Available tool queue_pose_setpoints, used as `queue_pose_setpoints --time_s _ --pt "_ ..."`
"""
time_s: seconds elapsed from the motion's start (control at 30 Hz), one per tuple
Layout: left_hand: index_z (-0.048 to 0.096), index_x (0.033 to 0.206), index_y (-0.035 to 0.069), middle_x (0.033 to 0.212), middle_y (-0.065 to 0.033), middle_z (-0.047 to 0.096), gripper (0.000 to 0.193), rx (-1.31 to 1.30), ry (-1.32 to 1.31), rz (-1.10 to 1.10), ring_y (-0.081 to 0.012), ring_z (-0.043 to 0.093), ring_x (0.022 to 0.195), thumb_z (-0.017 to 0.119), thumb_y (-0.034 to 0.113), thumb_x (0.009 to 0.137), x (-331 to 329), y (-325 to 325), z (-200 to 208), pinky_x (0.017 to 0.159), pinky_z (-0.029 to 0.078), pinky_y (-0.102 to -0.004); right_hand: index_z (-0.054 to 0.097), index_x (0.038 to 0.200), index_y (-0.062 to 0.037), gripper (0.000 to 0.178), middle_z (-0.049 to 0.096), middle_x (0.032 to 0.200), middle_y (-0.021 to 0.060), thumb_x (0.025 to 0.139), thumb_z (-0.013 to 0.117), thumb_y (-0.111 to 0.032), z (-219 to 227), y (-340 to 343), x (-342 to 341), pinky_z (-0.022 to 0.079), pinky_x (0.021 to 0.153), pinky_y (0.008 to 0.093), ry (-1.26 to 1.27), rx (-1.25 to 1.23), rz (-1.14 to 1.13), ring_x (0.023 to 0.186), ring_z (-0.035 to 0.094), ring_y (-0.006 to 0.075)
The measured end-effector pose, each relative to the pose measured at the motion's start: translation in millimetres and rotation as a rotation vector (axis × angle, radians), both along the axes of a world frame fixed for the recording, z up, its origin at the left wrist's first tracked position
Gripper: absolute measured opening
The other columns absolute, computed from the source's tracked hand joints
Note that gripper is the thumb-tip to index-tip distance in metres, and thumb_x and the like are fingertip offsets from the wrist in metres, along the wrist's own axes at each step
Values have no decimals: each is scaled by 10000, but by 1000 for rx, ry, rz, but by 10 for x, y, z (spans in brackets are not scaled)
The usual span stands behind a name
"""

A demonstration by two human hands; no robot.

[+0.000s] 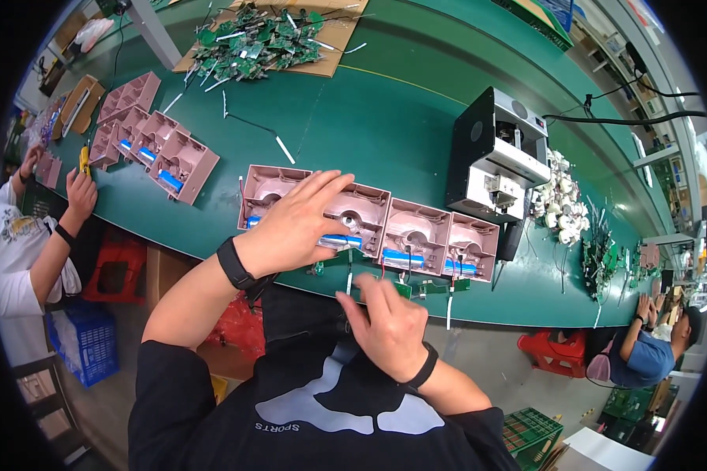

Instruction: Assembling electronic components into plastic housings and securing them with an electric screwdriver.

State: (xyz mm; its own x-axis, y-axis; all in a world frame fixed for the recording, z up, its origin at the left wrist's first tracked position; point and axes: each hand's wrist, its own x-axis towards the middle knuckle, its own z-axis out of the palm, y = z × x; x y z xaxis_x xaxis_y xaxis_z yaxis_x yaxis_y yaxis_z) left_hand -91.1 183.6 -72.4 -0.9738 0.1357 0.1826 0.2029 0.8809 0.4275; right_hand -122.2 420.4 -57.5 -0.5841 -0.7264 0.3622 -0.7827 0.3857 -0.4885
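Observation:
A row of several pink plastic housings (415,228) stands along the near edge of the green table, each with a blue cylindrical battery (403,257) inside. My left hand (294,224) lies palm down across the left housings, fingers stretched out, hiding part of them. Its thumb reaches the battery in the second housing. My right hand (389,322) hovers just off the table edge, with thumb and index finger apart and the other fingers curled. Close to it are a white-ended wire (349,281) and small green circuit boards (445,286) at the housings' front side.
A black and silver machine (499,157) stands right of the housings, with piles of white parts (559,200) and green boards (597,255) beyond. More pink housings (155,149) sit left. Circuit boards (255,47) heap on cardboard. Co-workers work at both sides, one beside a yellow tool (84,159).

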Motion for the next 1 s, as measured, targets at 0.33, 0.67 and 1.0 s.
queue_pose_setpoints --time_s 0.33,0.67,1.0 --pt "832 1053 147 1598 -200 432 405 8 -17 17 -415 392 1489 889 164 652 -7 -15 -31 1204 369 -516 696 1094 -53 234 712 909 82 916 786 -176 -107 -288 -319 519 546 400 -44 96 13 697 711 279" --pt "828 991 123 1552 -206 461 342 4 -6 30 -393 400 1472 905 205 668 9 25 -14 1174 392 -509 696 1107 -41 247 729 870 120 928 792 -182 -126 -128 -290 532 554 413 -416 72 92 589 683 294" --pt "825 999 105 1608 -220 411 345 -16 -10 36 -402 348 1522 905 217 682 27 42 -37 1237 338 -534 692 1136 -49 309 750 915 83 887 834 -162 42 21 -73 544 523 353 -36 126 42 620 704 264"
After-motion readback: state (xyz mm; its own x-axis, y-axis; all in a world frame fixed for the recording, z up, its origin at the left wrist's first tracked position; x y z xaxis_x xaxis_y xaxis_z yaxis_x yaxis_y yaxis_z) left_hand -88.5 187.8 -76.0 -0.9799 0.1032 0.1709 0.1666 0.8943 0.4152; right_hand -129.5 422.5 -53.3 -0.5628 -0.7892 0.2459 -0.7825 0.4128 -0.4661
